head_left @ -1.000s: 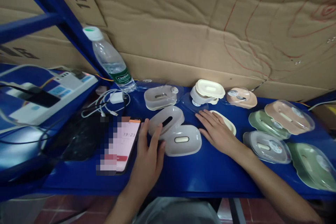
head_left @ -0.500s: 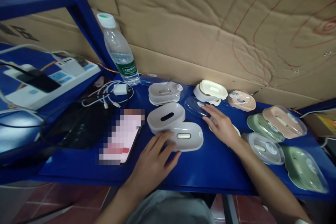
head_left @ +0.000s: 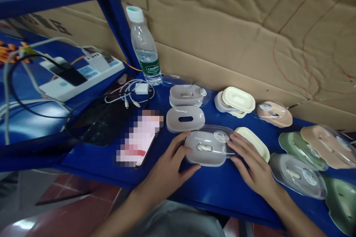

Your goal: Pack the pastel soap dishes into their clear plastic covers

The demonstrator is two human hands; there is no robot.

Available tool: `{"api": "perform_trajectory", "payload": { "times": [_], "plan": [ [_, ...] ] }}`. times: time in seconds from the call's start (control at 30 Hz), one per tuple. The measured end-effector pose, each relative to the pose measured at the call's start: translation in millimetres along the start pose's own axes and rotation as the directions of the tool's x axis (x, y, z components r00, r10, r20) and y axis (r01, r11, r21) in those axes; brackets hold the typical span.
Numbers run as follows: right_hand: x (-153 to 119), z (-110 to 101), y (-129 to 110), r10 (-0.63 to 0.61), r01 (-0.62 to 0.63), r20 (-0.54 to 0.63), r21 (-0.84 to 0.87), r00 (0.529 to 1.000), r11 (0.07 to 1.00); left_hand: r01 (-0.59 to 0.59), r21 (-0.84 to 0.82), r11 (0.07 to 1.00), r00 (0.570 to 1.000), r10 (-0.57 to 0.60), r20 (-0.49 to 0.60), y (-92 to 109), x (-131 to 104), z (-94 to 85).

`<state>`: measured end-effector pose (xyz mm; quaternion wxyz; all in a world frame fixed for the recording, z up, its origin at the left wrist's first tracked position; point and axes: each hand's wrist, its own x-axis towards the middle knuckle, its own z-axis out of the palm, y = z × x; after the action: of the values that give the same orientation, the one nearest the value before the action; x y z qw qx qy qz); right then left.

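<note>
In front of me lies an oval grey soap dish [head_left: 200, 158] with a pale insert in its central slot. My left hand [head_left: 174, 164] is around its left end, thumb at the near side and fingers at the far side. My right hand [head_left: 251, 164] grips the right end of a clear plastic lid [head_left: 221, 136] with a round sticker. This lid lies over the dish, shifted to the right; whether it is seated I cannot tell. Behind them sits a grey oval shell [head_left: 185, 120] with a dark slot. A cream oval tray [head_left: 254, 142] is partly hidden behind my right hand.
Lidded grey [head_left: 297, 174], green [head_left: 303, 150] and peach [head_left: 328, 144] dishes stand on the right. Farther back are a grey lidded dish [head_left: 186, 96], stacked cream trays [head_left: 237, 100] and a water bottle [head_left: 146, 48]. A phone [head_left: 141, 139], cables and a power strip [head_left: 83, 77] lie left.
My right hand has brought the clear lid left and nearer, over the grey dish. The dish now lies apart from the slotted shell. The camera view has shifted.
</note>
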<state>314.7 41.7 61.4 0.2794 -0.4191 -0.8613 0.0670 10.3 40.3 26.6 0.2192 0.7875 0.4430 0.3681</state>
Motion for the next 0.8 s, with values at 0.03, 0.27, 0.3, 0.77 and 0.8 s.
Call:
{"api": "perform_trajectory", "payload": {
  "times": [0.03,0.27,0.3,0.77,0.8],
  "plan": [
    [-2,4,-1,-0.021,0.021,-0.003,0.003,1.0,1.0,0.018,-0.017,1.0,1.0,-0.018,-0.001,-1,0,-0.2],
    [-8,24,-10,-0.114,0.117,0.068,-0.039,0.991,0.992,0.021,-0.029,0.999,0.997,-0.019,0.069,-5,3,-1.5],
    [-8,24,-11,-0.12,0.124,0.069,-0.05,0.99,0.991,0.015,-0.029,0.999,0.997,-0.013,0.073,-6,2,-1.5],
    [-6,20,-17,-0.228,0.225,0.004,-0.183,0.974,0.957,0.002,0.058,0.998,0.99,-0.01,0.14,-6,2,1.9],
    [-5,20,-17,-0.226,0.223,0.006,-0.184,0.974,0.957,-0.003,0.066,0.998,0.99,-0.007,0.14,-6,2,2.3]
  ]
}}
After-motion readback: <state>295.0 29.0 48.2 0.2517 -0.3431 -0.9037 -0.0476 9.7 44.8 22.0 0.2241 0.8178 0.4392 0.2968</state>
